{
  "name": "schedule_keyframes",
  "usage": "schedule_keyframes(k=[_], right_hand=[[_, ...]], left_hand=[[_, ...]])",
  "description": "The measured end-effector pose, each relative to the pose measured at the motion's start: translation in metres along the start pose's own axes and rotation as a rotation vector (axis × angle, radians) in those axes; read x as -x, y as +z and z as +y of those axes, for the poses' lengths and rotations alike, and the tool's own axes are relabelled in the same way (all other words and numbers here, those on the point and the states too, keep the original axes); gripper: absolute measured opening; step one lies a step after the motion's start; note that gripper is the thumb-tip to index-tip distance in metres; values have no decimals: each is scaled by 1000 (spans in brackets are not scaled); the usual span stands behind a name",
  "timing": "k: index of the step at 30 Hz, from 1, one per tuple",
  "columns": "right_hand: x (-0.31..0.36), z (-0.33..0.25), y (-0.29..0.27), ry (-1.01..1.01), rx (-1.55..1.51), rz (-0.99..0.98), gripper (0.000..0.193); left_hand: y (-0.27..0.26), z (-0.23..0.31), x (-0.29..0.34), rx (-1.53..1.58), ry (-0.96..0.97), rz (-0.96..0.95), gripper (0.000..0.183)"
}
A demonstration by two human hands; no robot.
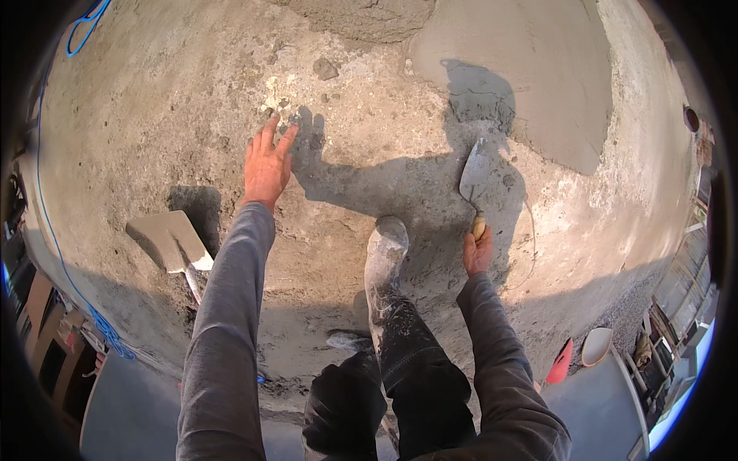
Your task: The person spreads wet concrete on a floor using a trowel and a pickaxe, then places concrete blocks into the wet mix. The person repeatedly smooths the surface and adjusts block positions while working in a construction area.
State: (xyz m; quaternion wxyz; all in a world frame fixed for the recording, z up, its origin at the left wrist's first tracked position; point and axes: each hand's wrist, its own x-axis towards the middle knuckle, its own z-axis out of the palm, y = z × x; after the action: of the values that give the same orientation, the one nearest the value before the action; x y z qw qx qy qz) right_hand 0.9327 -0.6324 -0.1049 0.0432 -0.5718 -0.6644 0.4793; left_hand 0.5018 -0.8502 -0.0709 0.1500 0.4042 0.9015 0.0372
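Note:
My right hand (478,252) is closed around the wooden handle of a pointed trowel (474,173), its grey blade aimed away from me above the rough floor. Stretched forward on the left, my left hand (267,165) has its fingers apart, near small dark crumbs and a pale patch on the ground. A small dark bit shows at its fingertips; whether they touch it I cannot tell. Smooth wet grey mortar (530,69) covers the floor at the far right, with a ragged near edge. A coarser band of mortar (361,17) lies at the far middle.
A shovel (171,237) with a mortar-coated blade lies left of my left forearm. Blue cord (54,223) runs along the left side. My dusty boot (387,250) stands between my arms. At the lower right are a red object (561,361) and a pale oval one (596,346).

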Motion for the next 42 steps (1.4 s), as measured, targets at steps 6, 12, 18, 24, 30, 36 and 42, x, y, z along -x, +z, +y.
schedule_keyframes(k=[6,12,18,24,30,36,42], right_hand=[[44,-32,-77,182,99,-110,20],[136,-77,-158,329,315,-148,19],[187,-223,-181,406,590,-264,28],[163,-375,-117,501,124,-52,23],[195,-475,-28,613,-32,107,30],[190,-610,66,798,-6,88,38],[101,-632,187,523,-111,152,28]], left_hand=[[36,31,-138,-113,107,94,51],[6,-42,102,-373,79,-617,13],[-245,-83,341,-119,-588,-879,28],[-406,-137,431,-17,-938,-814,32],[-492,-262,225,148,-834,-531,37],[-619,-364,-103,170,-452,-34,38],[-651,-389,-281,92,-459,62,50]])
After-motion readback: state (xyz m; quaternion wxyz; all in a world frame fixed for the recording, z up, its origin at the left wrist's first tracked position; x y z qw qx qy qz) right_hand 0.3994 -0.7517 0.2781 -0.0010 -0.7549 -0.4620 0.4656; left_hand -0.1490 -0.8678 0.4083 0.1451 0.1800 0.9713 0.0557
